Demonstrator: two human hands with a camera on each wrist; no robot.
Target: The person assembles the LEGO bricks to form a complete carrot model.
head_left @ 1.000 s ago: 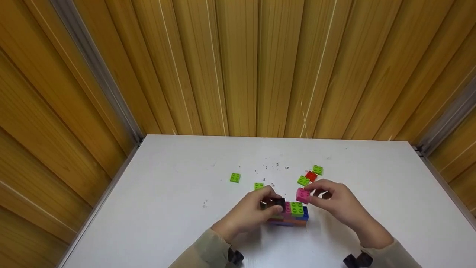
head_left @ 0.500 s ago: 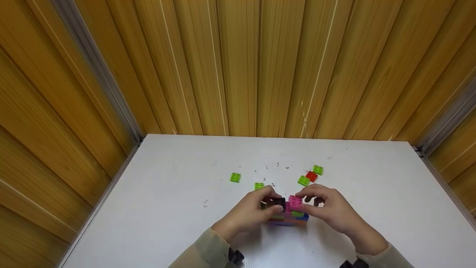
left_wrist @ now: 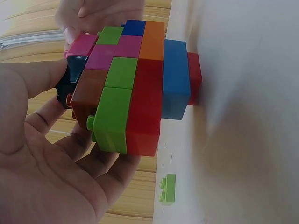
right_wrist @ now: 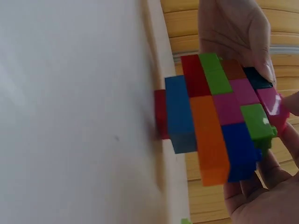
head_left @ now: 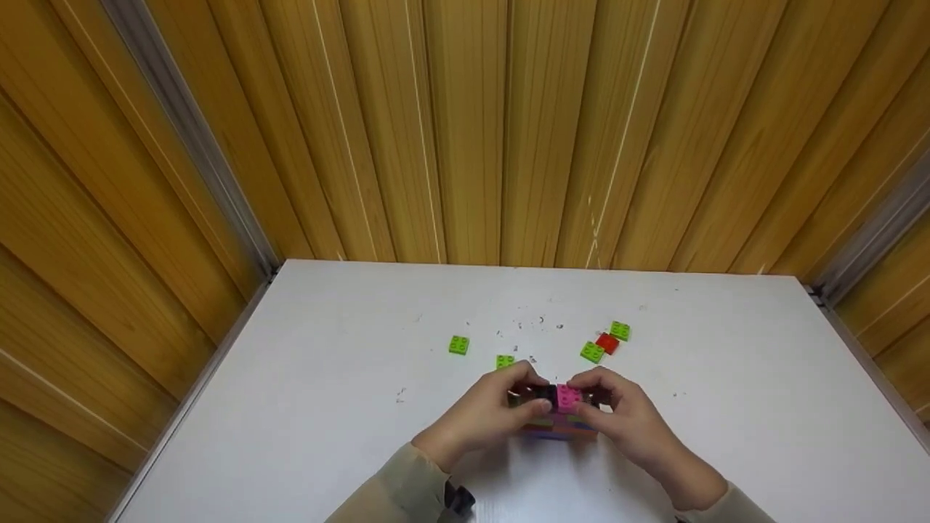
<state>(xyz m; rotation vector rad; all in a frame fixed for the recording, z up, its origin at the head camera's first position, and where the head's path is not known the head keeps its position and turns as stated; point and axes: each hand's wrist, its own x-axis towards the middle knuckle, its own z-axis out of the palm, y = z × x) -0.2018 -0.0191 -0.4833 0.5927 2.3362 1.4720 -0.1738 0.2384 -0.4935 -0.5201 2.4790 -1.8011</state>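
Note:
A stack of toy building bricks point(right_wrist: 210, 140) stands on the white table, layered in red, blue, orange, green, pink and brown, with the narrow red brick point(left_wrist: 195, 78) at its base. My left hand point(head_left: 485, 412) grips the stack from the left, thumb on the black brick point(left_wrist: 77, 69) in the top layer and fingers curled behind. On the right, my right hand point(head_left: 631, 423) pinches a pink brick point(head_left: 569, 398) between thumb and fingers. That pink brick sits on top of the stack, right beside the black one and over a green brick point(right_wrist: 256, 120).
Behind the stack lie two green bricks point(head_left: 458, 345) toward the left, one partly hidden by my left hand. A red brick point(head_left: 607, 343) lies between two other green bricks point(head_left: 592, 352) at the back right. Wood-patterned panels point(head_left: 501, 145) rise behind the table.
My right hand has moved left and carried the pink brick from beside the stack onto its top, next to the black brick. My left hand has kept its grip in place.

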